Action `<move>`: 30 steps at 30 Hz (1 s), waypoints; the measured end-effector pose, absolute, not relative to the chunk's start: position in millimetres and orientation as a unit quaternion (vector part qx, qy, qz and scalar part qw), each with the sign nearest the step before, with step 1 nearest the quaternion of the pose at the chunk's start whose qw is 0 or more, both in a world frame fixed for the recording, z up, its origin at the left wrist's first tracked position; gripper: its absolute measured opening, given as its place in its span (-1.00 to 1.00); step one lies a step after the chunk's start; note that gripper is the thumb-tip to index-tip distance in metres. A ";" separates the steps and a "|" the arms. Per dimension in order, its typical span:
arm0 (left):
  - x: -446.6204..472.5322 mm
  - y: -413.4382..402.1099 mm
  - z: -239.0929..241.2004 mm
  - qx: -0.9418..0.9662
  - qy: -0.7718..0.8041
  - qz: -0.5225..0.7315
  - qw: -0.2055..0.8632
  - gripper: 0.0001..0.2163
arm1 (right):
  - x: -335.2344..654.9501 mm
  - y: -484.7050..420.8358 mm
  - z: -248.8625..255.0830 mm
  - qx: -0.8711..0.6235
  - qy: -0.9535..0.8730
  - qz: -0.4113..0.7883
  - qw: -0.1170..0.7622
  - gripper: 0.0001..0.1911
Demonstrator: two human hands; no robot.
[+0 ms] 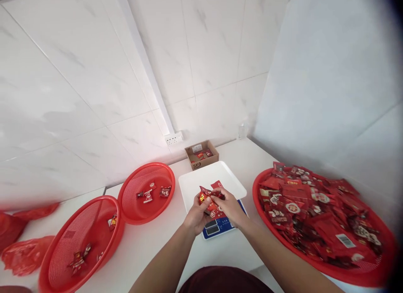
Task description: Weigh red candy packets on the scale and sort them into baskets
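Note:
My left hand [197, 217] and my right hand [231, 207] meet over a blue kitchen scale [220, 228] topped by a white square tray [201, 181]. Both hands are closed on a bunch of red candy packets [211, 197] held just above the tray's near edge. To my right a large red basket [317, 259] is heaped with several red packets [315, 213].
Two red mesh baskets stand to the left, the far basket [132, 215] and the near basket [56, 263], each holding a few candies. A small cardboard box [202, 154] sits by the wall under a socket [174, 138]. Red plastic bags [22, 253] lie at the far left.

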State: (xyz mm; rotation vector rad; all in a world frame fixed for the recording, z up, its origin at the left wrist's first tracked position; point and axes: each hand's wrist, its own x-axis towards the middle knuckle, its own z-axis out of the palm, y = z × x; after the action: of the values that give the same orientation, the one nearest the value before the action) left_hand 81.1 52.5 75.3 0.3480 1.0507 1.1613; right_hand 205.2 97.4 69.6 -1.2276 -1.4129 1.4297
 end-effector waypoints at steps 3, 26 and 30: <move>75.4 63.3 75.4 0.161 0.498 0.538 0.660 -0.50 | 195.5 111.0 64.4 -0.494 -0.555 0.544 0.389 -0.77; 44.2 77.9 71.7 0.232 0.647 0.461 0.562 -0.15 | 209.5 160.3 23.7 -0.518 -0.308 0.670 0.433 -0.71; 41.8 64.7 70.6 0.243 0.679 0.458 0.520 -0.17 | 212.8 169.4 19.1 -0.586 -0.469 0.556 0.357 -0.66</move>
State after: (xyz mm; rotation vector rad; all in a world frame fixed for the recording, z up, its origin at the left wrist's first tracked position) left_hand 41.8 64.7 70.6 0.5823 1.6290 1.0977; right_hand 212.8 169.4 19.1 -1.5142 -1.2110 1.4349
